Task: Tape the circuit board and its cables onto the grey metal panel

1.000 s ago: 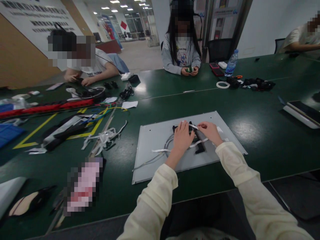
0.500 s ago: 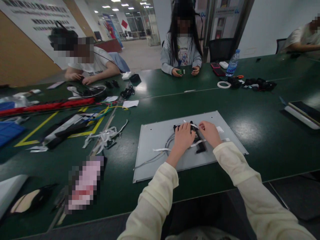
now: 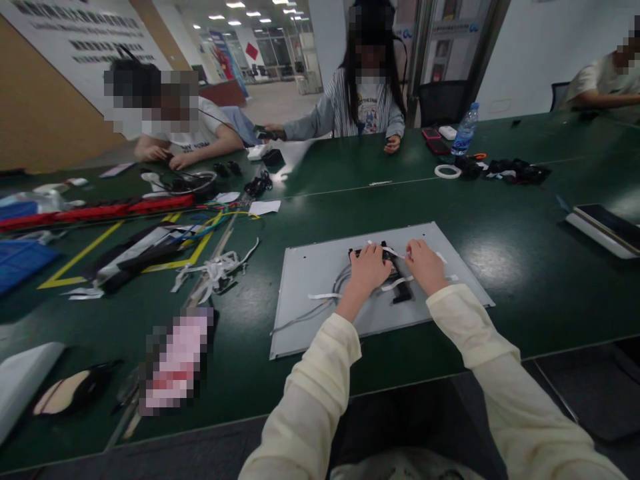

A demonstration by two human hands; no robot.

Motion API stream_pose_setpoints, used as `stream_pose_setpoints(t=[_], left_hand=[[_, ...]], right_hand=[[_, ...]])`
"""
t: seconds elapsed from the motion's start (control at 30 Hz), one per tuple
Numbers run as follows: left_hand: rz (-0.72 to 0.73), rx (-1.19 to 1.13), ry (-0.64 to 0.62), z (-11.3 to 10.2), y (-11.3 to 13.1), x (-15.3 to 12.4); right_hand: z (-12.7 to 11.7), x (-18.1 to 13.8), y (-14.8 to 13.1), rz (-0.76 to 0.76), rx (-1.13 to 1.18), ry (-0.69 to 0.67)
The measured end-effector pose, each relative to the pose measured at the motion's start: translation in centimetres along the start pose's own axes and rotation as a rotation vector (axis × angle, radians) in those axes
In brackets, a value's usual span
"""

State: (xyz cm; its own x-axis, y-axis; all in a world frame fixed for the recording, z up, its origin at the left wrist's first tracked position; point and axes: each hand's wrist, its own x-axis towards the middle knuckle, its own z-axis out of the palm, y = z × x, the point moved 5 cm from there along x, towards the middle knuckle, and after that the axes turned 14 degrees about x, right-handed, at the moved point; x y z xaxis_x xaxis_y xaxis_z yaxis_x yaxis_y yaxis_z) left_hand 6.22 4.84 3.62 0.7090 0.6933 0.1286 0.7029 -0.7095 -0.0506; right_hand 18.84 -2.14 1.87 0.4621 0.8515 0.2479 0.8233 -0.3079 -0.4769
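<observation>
While the left hand (image 3: pixel 369 268), grip hidden, covers a black frame (image 3: pixel 402 291), the right hand (image 3: pixel 427 266) pinches a white strip (image 3: pixel 395 252) over the grey panel (image 3: pixel 306 277), probably limp, best held by its end.

Smooth matt board (image 3: pixel 307 275), dull plastic-looking bracket (image 3: pixel 402 292), glossy tabletop (image 3: pixel 325 213), clear plastic bottle (image 3: pixel 465 131), soft cloth sleeves (image 3: pixel 313 383)
</observation>
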Motion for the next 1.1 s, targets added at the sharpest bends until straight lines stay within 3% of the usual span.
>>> stream_pose_setpoints(t=[0.17, 0.37, 0.63, 0.87, 1.0, 1.1], left_hand=[[0.013, -0.010, -0.024, -0.3, 0.1, -0.1], [0.015, 0.036, 0.001, -0.2, 0.5, -0.7], [0.034, 0.052, -0.074, 0.0, 0.3, -0.6], [0.022, -0.004, -0.060, -0.2, 0.5, -0.2], [-0.010, -0.046, 0.047, -2.4, -0.6, -1.4], [-0.077, -0.103, 0.191, -4.2, -3.3, -4.4]], right_hand=[[-0.2, -0.2, 0.7, -0.090, 0.149, -0.013], [0.6, -1.6, -1.3, -0.312, 0.295, -0.071], [1.2, -2.6, -1.6, -0.270, 0.215, -0.151], [1.6, -2.5, -0.6, -0.239, 0.267, -0.140], [1.4, -2.4, -0.2, -0.248, 0.350, -0.109], [0.8, -2.3, -0.1, -0.260, 0.427, -0.053]])
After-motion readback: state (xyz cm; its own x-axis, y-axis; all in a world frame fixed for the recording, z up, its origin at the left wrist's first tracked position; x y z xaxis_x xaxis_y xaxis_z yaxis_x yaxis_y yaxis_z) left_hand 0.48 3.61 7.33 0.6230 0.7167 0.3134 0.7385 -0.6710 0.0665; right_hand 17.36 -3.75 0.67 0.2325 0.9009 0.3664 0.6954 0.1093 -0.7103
